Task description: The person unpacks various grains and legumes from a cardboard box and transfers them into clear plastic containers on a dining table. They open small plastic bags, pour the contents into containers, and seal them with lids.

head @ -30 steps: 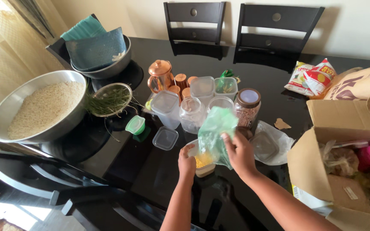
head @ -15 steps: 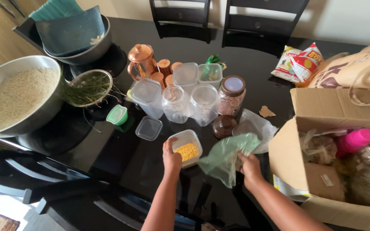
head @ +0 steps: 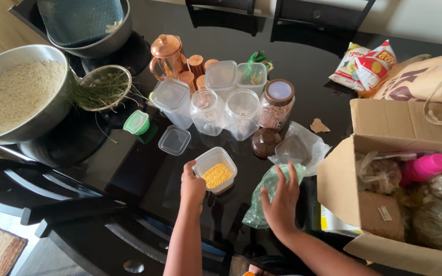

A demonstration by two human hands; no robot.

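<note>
Rice bowl (head: 52, 110) cut by left edge; box (head: 379, 122) contents partly hidden.

Open clear tub (head: 215, 169) of yellow lentils; crumpled green bag (head: 266, 191) beside.

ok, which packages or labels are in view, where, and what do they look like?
Snack packets: table's far right, red, white and yellow.
Paper bag: beyond the box, tan with dark lettering.
Cardboard box: right, brown, open.
Green plastic bag: flat under right hand.
</note>
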